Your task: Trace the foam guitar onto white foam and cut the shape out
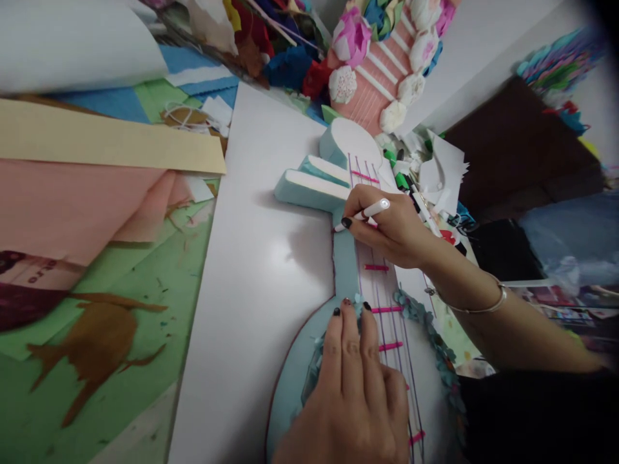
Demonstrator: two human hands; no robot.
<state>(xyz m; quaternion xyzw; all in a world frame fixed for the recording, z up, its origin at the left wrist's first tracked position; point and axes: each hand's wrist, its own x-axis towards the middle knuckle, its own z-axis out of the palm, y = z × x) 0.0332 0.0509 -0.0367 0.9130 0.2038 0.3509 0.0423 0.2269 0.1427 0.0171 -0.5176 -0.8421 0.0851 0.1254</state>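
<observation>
Pen (363, 213) pinched between the curled fingers of your right hand (394, 232), tip at the neck edge of the blue guitar cutout (344, 261), your left hand (353, 393) spread flat on its body, gripping nothing, cutout lying on the white sheet (251, 270), pink paper (72, 206) well off beside it.

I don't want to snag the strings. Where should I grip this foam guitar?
Probably the guitar neck, by its bare blue edge, from the left: strings and pink frets cover its right side, where the right hand holds a pen.
</observation>
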